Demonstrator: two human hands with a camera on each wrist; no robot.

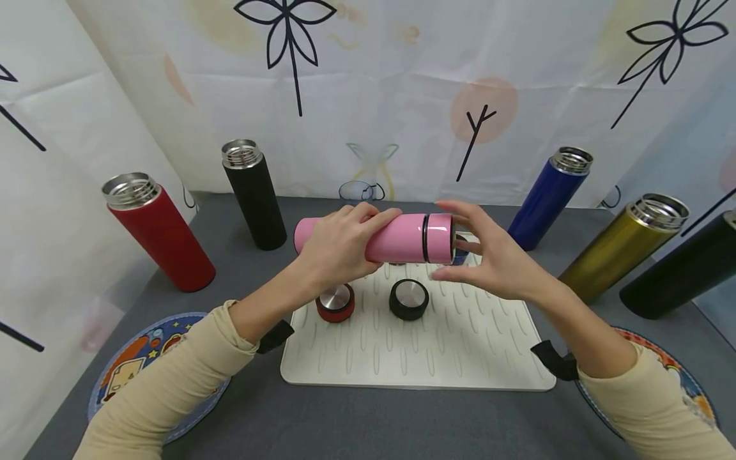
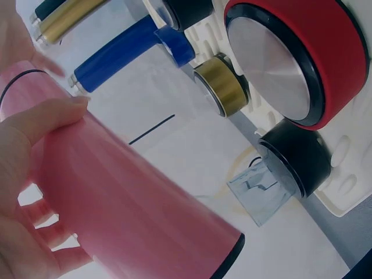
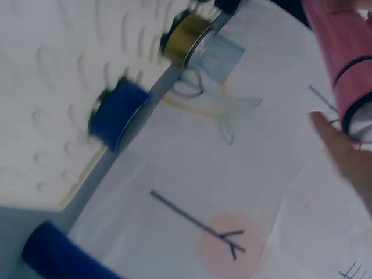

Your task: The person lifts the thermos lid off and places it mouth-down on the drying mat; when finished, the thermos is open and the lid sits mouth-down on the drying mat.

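Note:
A pink thermos bottle (image 1: pixel 397 237) lies level in the air over the white mat, its pink lid (image 1: pixel 440 237) on the right end. My left hand (image 1: pixel 339 239) grips its body from above, thumb along the side in the left wrist view. Around the lid end my right hand (image 1: pixel 497 255) holds its fingers spread, with a gap between thumb and lid. Below, a red lid (image 1: pixel 335 303) and a black lid (image 1: pixel 409 299) rest on the mat. The blue lid (image 3: pixel 120 114) and gold lid (image 3: pixel 189 39) sit near its back edge, largely hidden by the bottle in the head view.
Lidless bottles stand around the white ridged mat (image 1: pixel 420 358): red (image 1: pixel 161 233) and black (image 1: pixel 255 195) on the left, blue (image 1: pixel 549 198), gold (image 1: pixel 623 249) and dark (image 1: pixel 684 268) on the right. Round patterned placemats (image 1: pixel 123 364) lie near both forearms. A printed curtain (image 1: pixel 397 96) hangs behind.

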